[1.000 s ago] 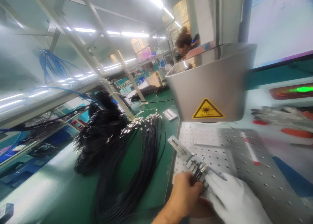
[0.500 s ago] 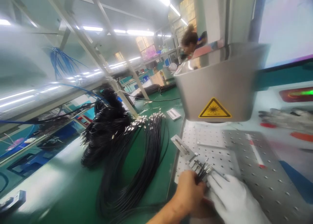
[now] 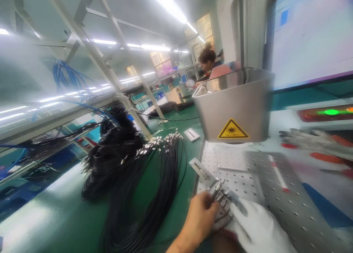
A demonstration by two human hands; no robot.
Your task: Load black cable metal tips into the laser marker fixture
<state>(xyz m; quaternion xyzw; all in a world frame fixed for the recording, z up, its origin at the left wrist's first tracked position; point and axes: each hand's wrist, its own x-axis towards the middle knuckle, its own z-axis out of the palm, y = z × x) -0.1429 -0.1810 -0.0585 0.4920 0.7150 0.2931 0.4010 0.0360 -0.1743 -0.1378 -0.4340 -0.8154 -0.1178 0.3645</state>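
Note:
On the perforated metal plate (image 3: 228, 150) lies a small metal fixture (image 3: 202, 172) with several silver cable connectors (image 3: 219, 190) across it. My bare left hand (image 3: 202, 212) is closed at the near left side of this fixture. Thumb and forefinger pinch a cable end there, partly hidden by the fingers. My right hand (image 3: 256, 223), in a white glove, is at the right end of the fixture. Its fingers close around black cables (image 3: 223, 220) that run out below the connectors; the fingertips are partly hidden.
A steel housing (image 3: 234, 102) with a yellow warning label overhangs the plate. Bundled black cables (image 3: 162, 186) cover the green table (image 3: 68, 198) at left. At right are a monitor (image 3: 311, 39), worn gloves (image 3: 311, 141) and a red-white strip (image 3: 278, 174). A person (image 3: 208, 61) sits beyond.
The view has shifted slightly to the right. My left hand has moved left along the fixture, and the connectors, bunched between my hands before, now lie more spread across it.

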